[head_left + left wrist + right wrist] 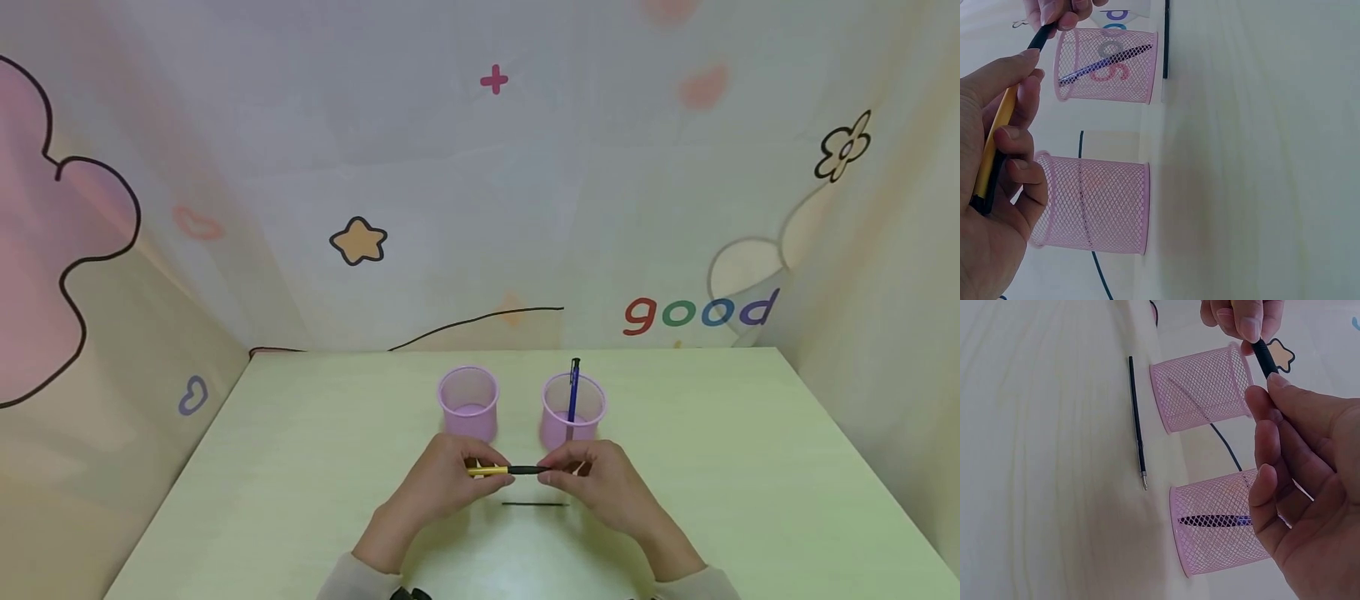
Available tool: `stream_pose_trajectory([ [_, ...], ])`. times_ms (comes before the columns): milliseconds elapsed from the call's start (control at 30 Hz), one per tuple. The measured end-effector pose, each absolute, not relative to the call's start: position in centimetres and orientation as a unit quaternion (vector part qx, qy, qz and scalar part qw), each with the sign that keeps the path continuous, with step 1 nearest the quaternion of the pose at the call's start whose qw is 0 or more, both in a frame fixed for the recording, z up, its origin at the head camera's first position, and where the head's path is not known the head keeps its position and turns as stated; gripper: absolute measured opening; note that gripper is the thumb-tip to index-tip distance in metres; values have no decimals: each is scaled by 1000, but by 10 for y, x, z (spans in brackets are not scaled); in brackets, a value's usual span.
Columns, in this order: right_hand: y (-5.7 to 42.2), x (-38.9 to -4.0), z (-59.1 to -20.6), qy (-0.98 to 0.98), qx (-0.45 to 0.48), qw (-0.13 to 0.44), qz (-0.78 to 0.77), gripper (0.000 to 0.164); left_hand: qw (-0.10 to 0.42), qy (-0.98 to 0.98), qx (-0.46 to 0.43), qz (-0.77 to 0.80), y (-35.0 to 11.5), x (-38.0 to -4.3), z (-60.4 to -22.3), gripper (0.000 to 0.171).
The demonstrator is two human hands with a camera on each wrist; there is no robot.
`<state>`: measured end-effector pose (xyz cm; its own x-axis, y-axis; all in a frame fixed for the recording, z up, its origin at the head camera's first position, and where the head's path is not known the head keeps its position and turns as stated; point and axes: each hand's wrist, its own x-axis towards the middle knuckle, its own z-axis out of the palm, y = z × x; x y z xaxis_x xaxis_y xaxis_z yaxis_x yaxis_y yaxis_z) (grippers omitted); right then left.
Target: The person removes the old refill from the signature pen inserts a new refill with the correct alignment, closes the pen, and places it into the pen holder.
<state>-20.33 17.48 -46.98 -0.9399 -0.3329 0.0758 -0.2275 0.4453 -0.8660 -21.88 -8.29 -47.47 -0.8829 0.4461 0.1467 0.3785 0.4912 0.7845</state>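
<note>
Between both hands, level above the table, is a yellow pen (487,471) with a black grip section. My left hand (448,477) holds its yellow barrel, fingers curled round it in the left wrist view (1002,115). Thumb and fingertips of my right hand (600,483) pinch the black tip end (1265,359). Below the pen, a dark ink refill (534,504) with a metal point lies on the table. Just beyond the hands stand two pink mesh cups; the left cup (468,425) holds nothing, and the right cup (558,429) has a blue pen (574,392) leaning in it.
The pale wooden table (300,467) reaches back to a printed curtain (450,167), which also hangs along both sides. Both cups stand side by side, a gap between them, toward the table's far edge.
</note>
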Motion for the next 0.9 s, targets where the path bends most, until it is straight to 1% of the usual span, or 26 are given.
stream_pose_trajectory([
  [233, 176, -204, -470, 845, -176, 46, -502, 11, 33, 865, 244, 437, -83, -221, -474, 9],
  [467, 175, -204, -470, 840, -177, 61, -509, 14, 30, 861, 251, 442, -83, -221, -474, 7],
  [667, 176, -203, -469, 831, -185, 76, -519, 18, 35, 859, 248, 447, -82, -219, -474, 8],
  [900, 176, -205, -470, 829, -196, 83, -517, 20, 30, 859, 250, 447, -83, -219, -474, 9],
])
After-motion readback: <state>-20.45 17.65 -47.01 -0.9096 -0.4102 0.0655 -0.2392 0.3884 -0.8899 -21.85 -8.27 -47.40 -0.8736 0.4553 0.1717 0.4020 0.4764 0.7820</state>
